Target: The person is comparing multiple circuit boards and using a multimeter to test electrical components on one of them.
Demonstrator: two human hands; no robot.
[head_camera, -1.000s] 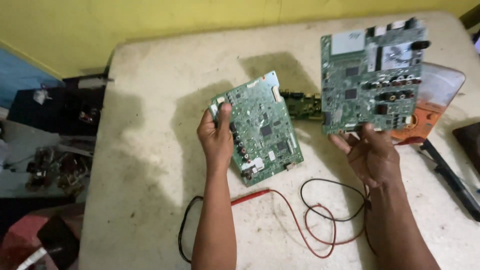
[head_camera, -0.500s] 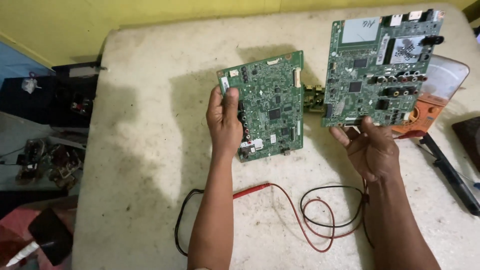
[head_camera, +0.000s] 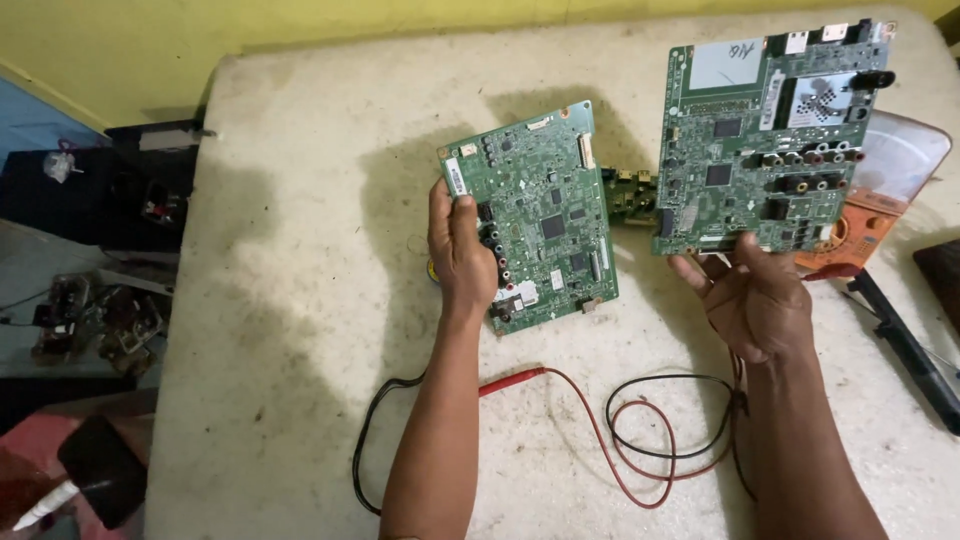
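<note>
My fingers on the left hand [head_camera: 462,250] pinch the smaller green board [head_camera: 535,215] by its left edge, thumb on its face, tilting it up so I can read it. My right hand [head_camera: 752,300] props the bigger board [head_camera: 765,135] from below, fingers spread under its bottom edge, above the table [head_camera: 300,300], its tangled wires [head_camera: 640,440] and an orange meter [head_camera: 868,225].

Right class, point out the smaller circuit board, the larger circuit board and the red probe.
smaller circuit board [head_camera: 545,215], head view, board's middle.
larger circuit board [head_camera: 745,165], head view, board's middle.
red probe [head_camera: 512,381], head view, its handle.
</note>
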